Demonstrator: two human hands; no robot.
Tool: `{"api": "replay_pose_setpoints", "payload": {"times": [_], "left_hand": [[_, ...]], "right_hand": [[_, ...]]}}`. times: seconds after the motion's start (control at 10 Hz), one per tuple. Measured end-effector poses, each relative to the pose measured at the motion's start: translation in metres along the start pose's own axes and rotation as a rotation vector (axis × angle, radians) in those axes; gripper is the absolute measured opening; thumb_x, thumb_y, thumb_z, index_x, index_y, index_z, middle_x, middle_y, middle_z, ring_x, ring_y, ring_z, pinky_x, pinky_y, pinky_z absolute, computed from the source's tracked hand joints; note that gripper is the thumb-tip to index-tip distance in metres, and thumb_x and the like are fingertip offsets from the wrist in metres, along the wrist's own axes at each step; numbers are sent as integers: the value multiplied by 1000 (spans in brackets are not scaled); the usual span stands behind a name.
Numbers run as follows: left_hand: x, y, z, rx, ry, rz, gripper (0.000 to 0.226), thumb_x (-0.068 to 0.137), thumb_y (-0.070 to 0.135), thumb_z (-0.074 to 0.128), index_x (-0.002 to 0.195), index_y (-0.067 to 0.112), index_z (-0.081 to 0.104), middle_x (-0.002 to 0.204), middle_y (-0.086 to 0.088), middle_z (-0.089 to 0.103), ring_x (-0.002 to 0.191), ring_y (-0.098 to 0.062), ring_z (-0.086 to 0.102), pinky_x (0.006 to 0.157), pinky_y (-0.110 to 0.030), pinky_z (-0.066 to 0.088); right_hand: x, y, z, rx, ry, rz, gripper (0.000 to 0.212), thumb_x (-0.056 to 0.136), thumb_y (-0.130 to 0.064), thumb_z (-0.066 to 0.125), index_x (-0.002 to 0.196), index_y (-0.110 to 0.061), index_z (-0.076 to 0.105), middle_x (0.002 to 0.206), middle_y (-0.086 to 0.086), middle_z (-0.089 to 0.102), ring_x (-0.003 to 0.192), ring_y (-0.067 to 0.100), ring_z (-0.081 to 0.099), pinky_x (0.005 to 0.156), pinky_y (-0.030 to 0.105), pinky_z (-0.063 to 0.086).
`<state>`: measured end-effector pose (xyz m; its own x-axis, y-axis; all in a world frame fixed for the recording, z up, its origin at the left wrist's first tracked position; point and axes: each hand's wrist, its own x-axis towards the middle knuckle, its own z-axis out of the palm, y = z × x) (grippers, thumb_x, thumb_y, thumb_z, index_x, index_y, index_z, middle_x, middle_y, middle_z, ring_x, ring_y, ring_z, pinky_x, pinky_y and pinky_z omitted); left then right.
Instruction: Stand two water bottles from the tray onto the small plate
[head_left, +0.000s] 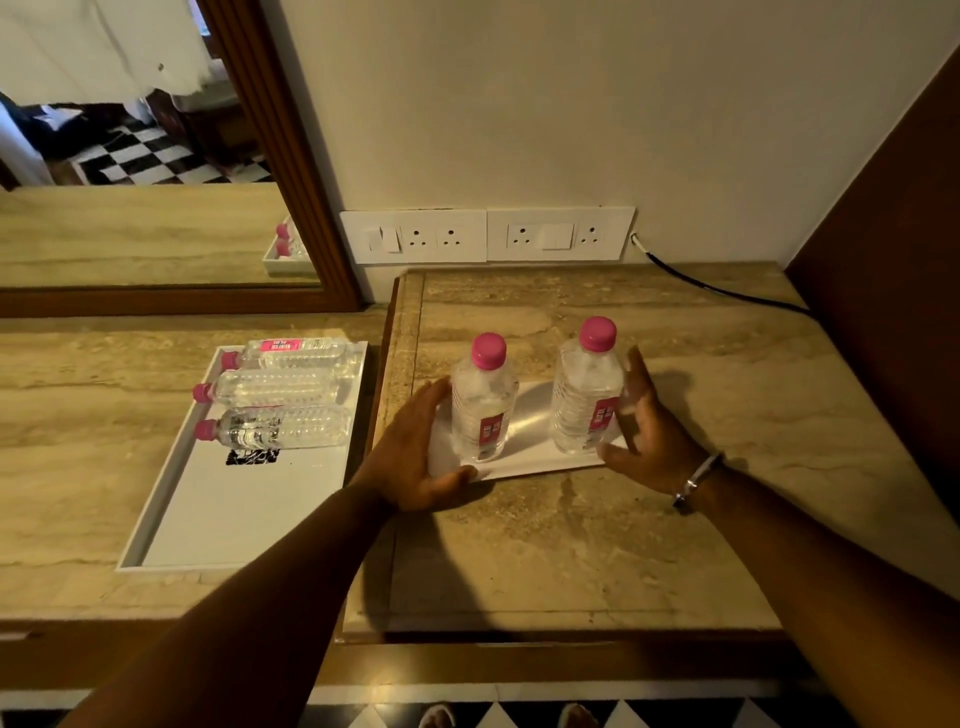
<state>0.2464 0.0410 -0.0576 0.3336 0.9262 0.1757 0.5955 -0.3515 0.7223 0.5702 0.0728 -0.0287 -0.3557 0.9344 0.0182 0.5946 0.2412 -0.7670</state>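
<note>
Two clear water bottles with pink caps stand upright on the small white plate (530, 436): the left bottle (483, 400) and the right bottle (587, 389). My left hand (415, 452) is open at the plate's left edge, fingers beside the left bottle, thumb at the plate's front rim. My right hand (649, 431) is open at the plate's right edge, close to the right bottle; contact is unclear. Three more bottles (280, 389) lie on their sides at the far end of the white tray (234, 509) to the left.
The plate sits on a raised stone counter section (571, 561); the tray rests on a lower section to the left. A wall socket panel (488, 236) and a black cable (717, 288) are behind. A wood-framed mirror (291, 156) stands at the back left, a dark wooden panel at the right.
</note>
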Motion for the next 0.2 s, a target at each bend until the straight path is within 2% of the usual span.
{"api": "replay_pose_setpoints", "payload": {"times": [0.1,0.2], "left_hand": [[-11,11,-34,241,96,-90,115,78,74,56,163,8,16,171,-18,18,158,-35,7,127,-63,12],[12,47,-80,387,183,-65,113,80,78,41,163,7,12,172,-15,10,158,-35,1,127,-64,6]], "right_hand": [[-18,-18,-31,-137,127,-95,104,77,-42,62,145,-33,-17,156,-2,17,138,16,27,107,29,30],[-10,-50,-70,-340,229,-203,96,79,-70,38,150,-18,0,156,13,23,139,32,29,109,58,26]]}}
